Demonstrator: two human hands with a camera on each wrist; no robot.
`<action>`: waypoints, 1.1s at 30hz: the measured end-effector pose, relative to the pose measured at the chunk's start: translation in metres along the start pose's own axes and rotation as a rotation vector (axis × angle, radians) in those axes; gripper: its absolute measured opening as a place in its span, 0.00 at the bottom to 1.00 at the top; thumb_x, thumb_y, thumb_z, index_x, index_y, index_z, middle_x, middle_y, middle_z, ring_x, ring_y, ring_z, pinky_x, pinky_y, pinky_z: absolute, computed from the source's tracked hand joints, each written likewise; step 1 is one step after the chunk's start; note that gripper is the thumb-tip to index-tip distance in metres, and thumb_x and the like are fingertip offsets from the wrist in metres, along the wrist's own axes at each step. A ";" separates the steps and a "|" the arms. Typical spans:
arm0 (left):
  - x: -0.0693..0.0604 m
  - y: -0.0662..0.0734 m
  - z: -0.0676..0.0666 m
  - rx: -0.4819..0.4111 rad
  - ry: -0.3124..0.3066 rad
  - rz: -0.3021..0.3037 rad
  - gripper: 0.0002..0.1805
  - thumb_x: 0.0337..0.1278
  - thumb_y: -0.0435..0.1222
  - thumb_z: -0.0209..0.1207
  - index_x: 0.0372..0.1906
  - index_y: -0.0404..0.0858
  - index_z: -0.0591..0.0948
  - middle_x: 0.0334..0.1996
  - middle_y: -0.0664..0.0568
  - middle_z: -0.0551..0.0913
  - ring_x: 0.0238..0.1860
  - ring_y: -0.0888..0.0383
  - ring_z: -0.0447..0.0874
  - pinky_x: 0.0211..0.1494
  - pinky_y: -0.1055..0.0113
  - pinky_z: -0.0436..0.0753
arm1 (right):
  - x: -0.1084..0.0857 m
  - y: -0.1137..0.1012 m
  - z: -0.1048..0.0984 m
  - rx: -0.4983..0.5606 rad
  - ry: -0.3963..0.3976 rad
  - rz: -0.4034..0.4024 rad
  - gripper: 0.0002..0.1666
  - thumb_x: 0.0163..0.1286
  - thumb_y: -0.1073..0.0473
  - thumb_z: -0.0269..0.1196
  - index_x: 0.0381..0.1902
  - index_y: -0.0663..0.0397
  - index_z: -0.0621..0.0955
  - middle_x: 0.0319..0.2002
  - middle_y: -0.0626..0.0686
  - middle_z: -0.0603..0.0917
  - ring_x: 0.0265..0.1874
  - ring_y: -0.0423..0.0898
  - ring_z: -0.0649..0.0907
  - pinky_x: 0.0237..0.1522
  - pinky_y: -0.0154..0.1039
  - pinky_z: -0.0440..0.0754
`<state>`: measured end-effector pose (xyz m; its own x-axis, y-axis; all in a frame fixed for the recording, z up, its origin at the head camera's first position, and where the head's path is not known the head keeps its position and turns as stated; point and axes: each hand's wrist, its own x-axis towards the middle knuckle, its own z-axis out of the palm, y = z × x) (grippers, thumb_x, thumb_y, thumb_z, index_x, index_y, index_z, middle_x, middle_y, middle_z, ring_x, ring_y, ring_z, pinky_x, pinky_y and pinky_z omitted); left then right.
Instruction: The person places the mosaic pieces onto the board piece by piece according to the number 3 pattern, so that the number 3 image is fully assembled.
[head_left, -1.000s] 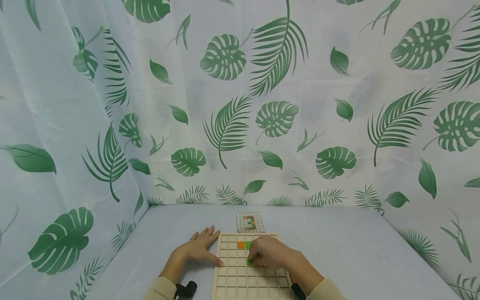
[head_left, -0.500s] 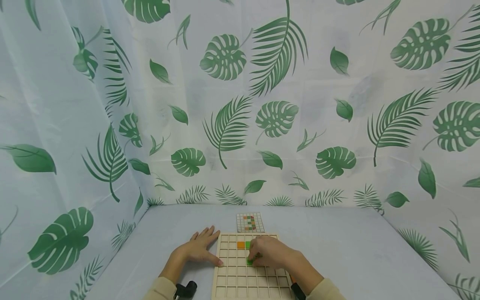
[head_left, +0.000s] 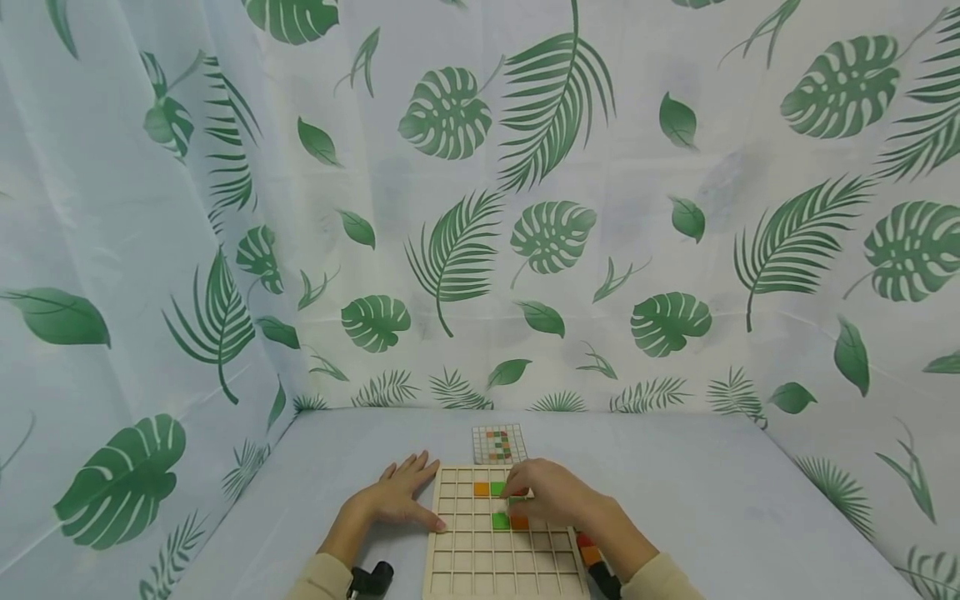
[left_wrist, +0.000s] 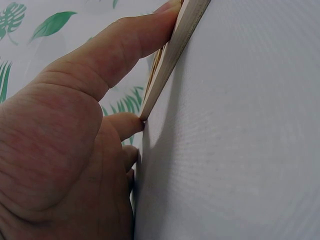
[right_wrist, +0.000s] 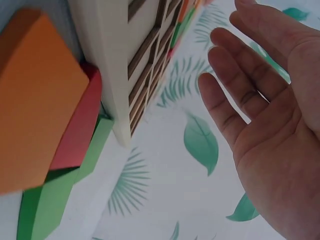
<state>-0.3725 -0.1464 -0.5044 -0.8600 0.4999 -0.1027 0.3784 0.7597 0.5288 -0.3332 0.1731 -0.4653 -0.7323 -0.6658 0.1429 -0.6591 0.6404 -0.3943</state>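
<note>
My left hand (head_left: pixel 397 498) lies with fingers spread on the table, its thumb (left_wrist: pixel 145 37) resting on the left edge of the wooden grid board (head_left: pixel 474 575). My right hand (head_left: pixel 551 493) is over the upper right part of the board. In the right wrist view its fingers (right_wrist: pixel 220 107) are loosely extended, and nothing shows between them. Near its fingertips lie a green tile (head_left: pixel 501 521) and an orange tile (head_left: pixel 519 523), side by side. Farther up sit another orange tile (head_left: pixel 481 489) and green tile (head_left: pixel 497 488). My right hand hides some cells.
A small pattern card (head_left: pixel 487 433) with coloured squares lies beyond the board. Loose orange (right_wrist: pixel 37 105), red (right_wrist: pixel 77 127) and green (right_wrist: pixel 52 200) tiles lie against the board's right side. A leaf-print curtain (head_left: pixel 480 250) encloses the table's back and left.
My right hand has moved slightly right and up, off the cells it was touching. The lower green tile and an orange tile beside it have come into view. My left hand stays in place.
</note>
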 end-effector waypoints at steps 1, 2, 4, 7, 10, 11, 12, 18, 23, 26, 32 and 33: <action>0.000 0.000 0.000 0.006 -0.002 -0.007 0.67 0.37 0.67 0.73 0.83 0.41 0.60 0.84 0.39 0.50 0.85 0.36 0.42 0.83 0.33 0.41 | -0.001 0.001 -0.001 0.002 0.002 -0.002 0.10 0.69 0.54 0.72 0.47 0.45 0.92 0.44 0.40 0.89 0.43 0.35 0.85 0.46 0.36 0.87; 0.000 0.001 0.000 0.010 -0.004 -0.013 0.66 0.38 0.67 0.73 0.83 0.42 0.60 0.84 0.39 0.49 0.85 0.37 0.42 0.84 0.34 0.41 | -0.002 0.002 -0.001 0.005 0.005 -0.007 0.10 0.70 0.54 0.72 0.47 0.46 0.92 0.44 0.41 0.90 0.43 0.35 0.85 0.46 0.36 0.87; 0.000 0.001 0.000 0.010 0.005 -0.010 0.65 0.38 0.65 0.74 0.82 0.41 0.61 0.84 0.39 0.50 0.85 0.37 0.43 0.83 0.33 0.42 | -0.004 0.004 -0.003 0.014 0.007 -0.010 0.11 0.70 0.53 0.71 0.48 0.48 0.91 0.46 0.43 0.90 0.43 0.36 0.86 0.46 0.36 0.87; 0.001 0.000 0.001 0.012 0.006 -0.009 0.66 0.38 0.65 0.74 0.82 0.41 0.61 0.84 0.39 0.50 0.85 0.37 0.43 0.83 0.33 0.42 | -0.007 0.006 -0.007 0.025 0.007 0.004 0.14 0.70 0.52 0.72 0.50 0.50 0.91 0.47 0.45 0.90 0.43 0.38 0.86 0.46 0.36 0.87; 0.000 0.001 0.001 0.008 0.005 -0.009 0.66 0.38 0.65 0.74 0.82 0.41 0.60 0.84 0.39 0.50 0.85 0.37 0.43 0.83 0.33 0.42 | -0.011 0.009 -0.011 0.035 0.008 0.022 0.15 0.69 0.51 0.72 0.50 0.50 0.91 0.48 0.46 0.91 0.44 0.41 0.87 0.47 0.40 0.88; 0.000 0.001 0.001 0.006 0.003 -0.011 0.66 0.38 0.66 0.74 0.82 0.41 0.60 0.84 0.39 0.50 0.85 0.37 0.43 0.83 0.33 0.42 | -0.012 0.011 -0.013 0.038 0.011 0.027 0.15 0.69 0.51 0.72 0.50 0.51 0.91 0.48 0.47 0.91 0.44 0.42 0.87 0.47 0.40 0.88; 0.000 0.002 0.001 0.008 0.004 -0.010 0.66 0.38 0.66 0.74 0.82 0.41 0.60 0.84 0.39 0.50 0.85 0.37 0.43 0.83 0.33 0.42 | -0.014 0.012 -0.014 0.040 0.016 0.027 0.15 0.70 0.52 0.72 0.50 0.51 0.91 0.48 0.47 0.91 0.44 0.43 0.88 0.47 0.41 0.88; -0.002 0.004 0.000 0.008 0.007 -0.004 0.66 0.38 0.64 0.74 0.82 0.39 0.61 0.84 0.38 0.51 0.85 0.37 0.44 0.83 0.33 0.43 | -0.019 0.019 -0.019 0.026 0.035 0.049 0.14 0.70 0.52 0.72 0.49 0.51 0.91 0.47 0.46 0.91 0.43 0.43 0.87 0.46 0.41 0.88; -0.002 0.004 0.000 0.001 0.007 -0.005 0.65 0.39 0.64 0.75 0.82 0.39 0.61 0.84 0.37 0.50 0.85 0.37 0.44 0.83 0.33 0.42 | -0.022 0.022 -0.024 0.031 0.036 0.072 0.13 0.69 0.53 0.72 0.49 0.50 0.91 0.47 0.46 0.91 0.46 0.46 0.87 0.48 0.46 0.88; -0.002 0.004 0.000 -0.002 0.007 -0.008 0.65 0.39 0.63 0.75 0.82 0.39 0.61 0.84 0.38 0.50 0.85 0.37 0.44 0.83 0.33 0.42 | -0.024 0.022 -0.026 0.046 0.035 0.081 0.13 0.69 0.54 0.72 0.49 0.51 0.91 0.48 0.48 0.91 0.47 0.49 0.88 0.49 0.51 0.88; -0.002 0.005 -0.001 -0.006 0.000 -0.015 0.65 0.39 0.63 0.75 0.82 0.40 0.60 0.84 0.38 0.50 0.85 0.37 0.43 0.83 0.33 0.42 | -0.027 0.023 -0.030 0.059 0.033 0.105 0.13 0.70 0.55 0.71 0.48 0.53 0.91 0.47 0.51 0.91 0.44 0.49 0.87 0.48 0.51 0.88; -0.002 0.004 -0.001 -0.006 -0.001 -0.013 0.65 0.39 0.64 0.75 0.82 0.40 0.60 0.84 0.38 0.50 0.85 0.37 0.43 0.83 0.33 0.41 | -0.028 0.023 -0.030 0.059 0.033 0.109 0.12 0.69 0.56 0.71 0.48 0.53 0.91 0.47 0.51 0.91 0.44 0.49 0.87 0.47 0.51 0.88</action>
<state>-0.3699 -0.1446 -0.5011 -0.8643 0.4907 -0.1107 0.3654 0.7636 0.5324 -0.3335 0.2181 -0.4510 -0.8050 -0.5798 0.1257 -0.5646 0.6838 -0.4622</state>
